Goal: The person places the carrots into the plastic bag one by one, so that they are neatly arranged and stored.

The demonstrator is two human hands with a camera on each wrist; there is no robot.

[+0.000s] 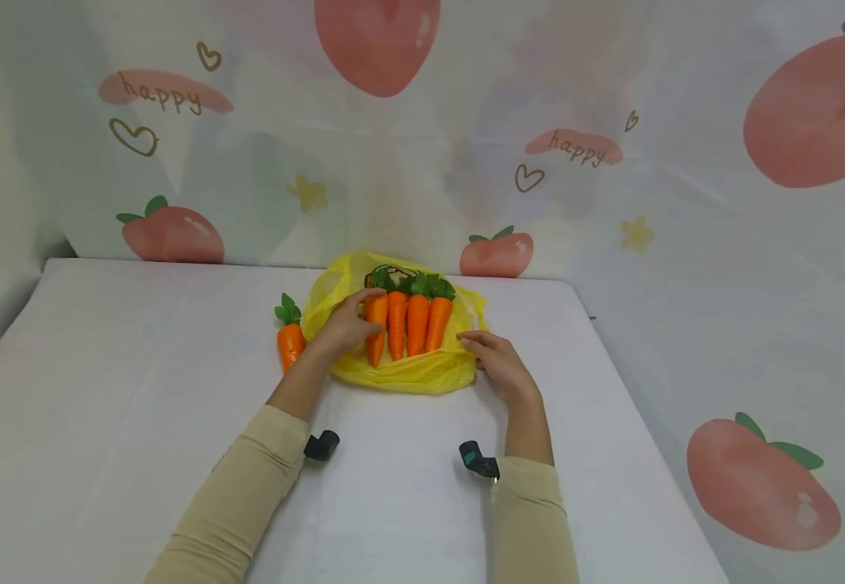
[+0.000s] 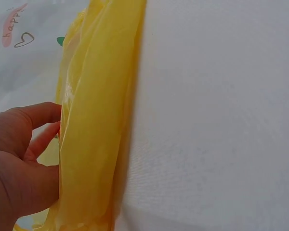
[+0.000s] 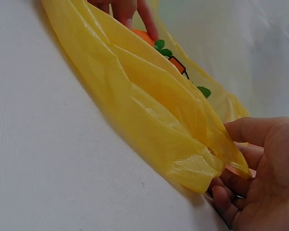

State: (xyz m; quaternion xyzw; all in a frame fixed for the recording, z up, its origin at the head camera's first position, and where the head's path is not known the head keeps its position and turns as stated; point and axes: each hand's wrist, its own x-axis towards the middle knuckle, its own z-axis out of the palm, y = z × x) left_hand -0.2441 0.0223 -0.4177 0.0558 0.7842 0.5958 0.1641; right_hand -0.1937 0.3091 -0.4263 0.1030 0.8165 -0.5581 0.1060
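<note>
A yellow plastic bag (image 1: 408, 378) lies on the table with its mouth spread, and several orange carrots (image 1: 418, 324) with green leafy tops lie side by side in it. My left hand (image 1: 349, 324) reaches over the bag's left side and grips the leftmost carrot (image 1: 376, 337) between thumb and fingers. In the left wrist view, the bag's yellow side hides those fingertips. At the opposite end my right hand (image 3: 265, 168) holds the bag's edge, the plastic lying between its fingers. One more carrot (image 1: 290, 345) lies outside the bag, left of it, partly behind my left forearm.
A white cloth covers the table (image 1: 160, 405). Behind it hangs a backdrop (image 1: 408, 162) printed with peaches, hearts and the word happy. Dark wrist cameras (image 1: 323, 445) stick out inward from both sleeves. A small black-outlined orange piece (image 3: 177, 64) shows inside the bag.
</note>
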